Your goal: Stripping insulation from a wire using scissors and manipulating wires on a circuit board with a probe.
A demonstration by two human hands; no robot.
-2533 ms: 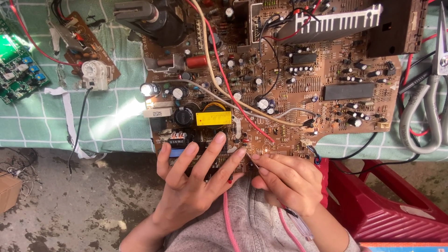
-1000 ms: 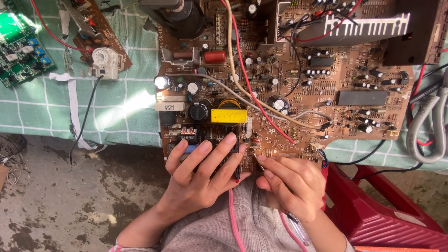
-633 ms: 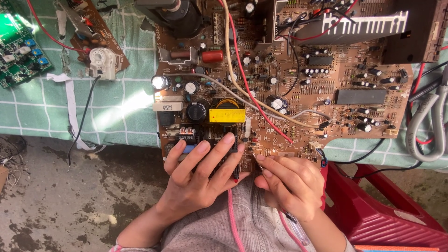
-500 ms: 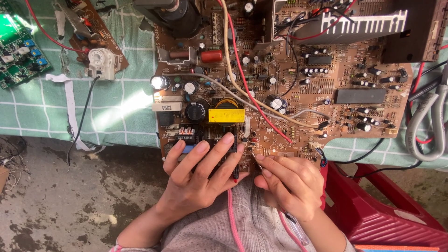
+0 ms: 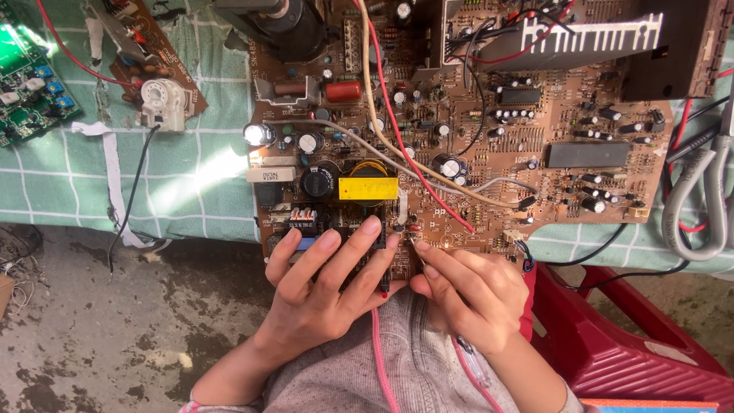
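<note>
Head view: left hand [image 5: 321, 294] spread flat on circuit board [image 5: 466, 153]; right hand [image 5: 474, 294] pinching thin probe [image 5: 417, 248] (keep tip steady).

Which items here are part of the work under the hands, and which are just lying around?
In use:
- large brown circuit board, near edge under both hands
- left hand, fingers spread on that edge
- right hand, pinching a thin metal probe

Lying about:
- green circuit board
- small brown board with white socket
- grey cable loop
- red plastic stool
</note>
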